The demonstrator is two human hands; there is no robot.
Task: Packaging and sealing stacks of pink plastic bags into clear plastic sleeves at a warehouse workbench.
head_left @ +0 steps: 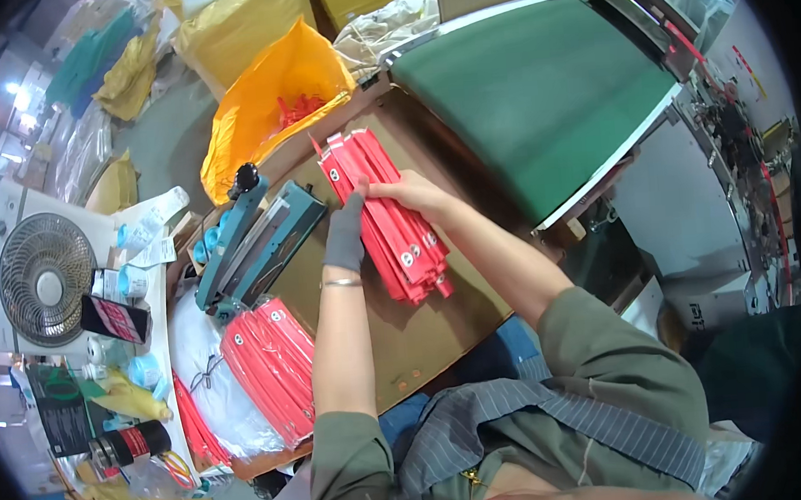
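Observation:
Over the brown work surface, both of my hands hold a thick bundle of long, flat red packets. My left hand, in a grey glove or sleeve that leaves the thumb bare, closes on the bundle's left side. From the right, my bare right hand grips its upper part, with the thumbs close together on top. Some fingers are hidden behind the packets. Just left of the bundle stands a teal hand-lever bag sealer. Nearer me, more red packets lie stacked in clear plastic.
A green conveyor belt fills the far right. Beyond the work surface, an orange sack stands open with red pieces inside. At the left are a fan, a phone and a dark bottle.

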